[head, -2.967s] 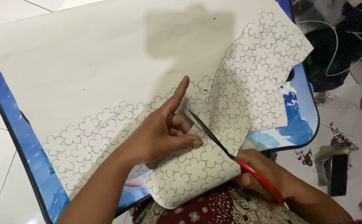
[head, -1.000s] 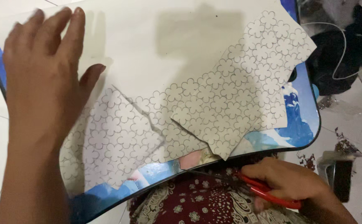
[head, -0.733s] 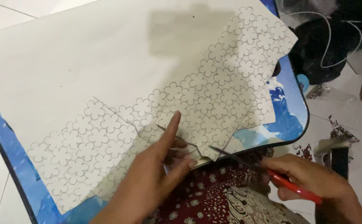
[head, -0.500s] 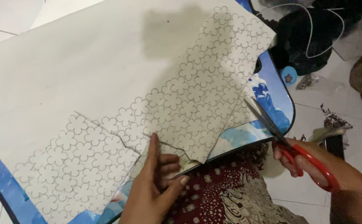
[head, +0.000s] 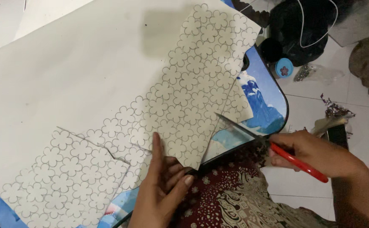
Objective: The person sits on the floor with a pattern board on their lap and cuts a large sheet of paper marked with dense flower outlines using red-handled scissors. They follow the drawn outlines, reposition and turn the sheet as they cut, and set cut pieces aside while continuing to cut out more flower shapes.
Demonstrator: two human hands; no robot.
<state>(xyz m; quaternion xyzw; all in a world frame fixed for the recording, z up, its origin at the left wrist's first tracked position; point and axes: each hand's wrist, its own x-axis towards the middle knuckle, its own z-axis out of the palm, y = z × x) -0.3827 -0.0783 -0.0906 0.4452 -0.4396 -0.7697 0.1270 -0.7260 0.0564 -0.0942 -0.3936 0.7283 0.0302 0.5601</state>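
A large white sheet (head: 87,76) printed with outlined flower shapes lies on a small blue picture table (head: 267,101). Part of it is cut into a flap (head: 193,93) that reaches toward the table's near edge. My left hand (head: 161,188) grips the near edge of this sheet, index finger stretched flat on the paper. My right hand (head: 315,154) holds red-handled scissors (head: 273,145) with the blades parted, their tips at the right edge of the flowered flap.
Dark red patterned cloth (head: 231,198) lies below the table edge. On the white tiled floor to the right are a black bag with a white cord (head: 307,29), a small blue cap (head: 284,67), paper scraps (head: 334,112) and a dark flat object (head: 338,135).
The sheet has been turned and shifted left. My right hand swung the scissors up from my lap to the flap's right edge. My left hand dropped from above the paper to grip its near edge.
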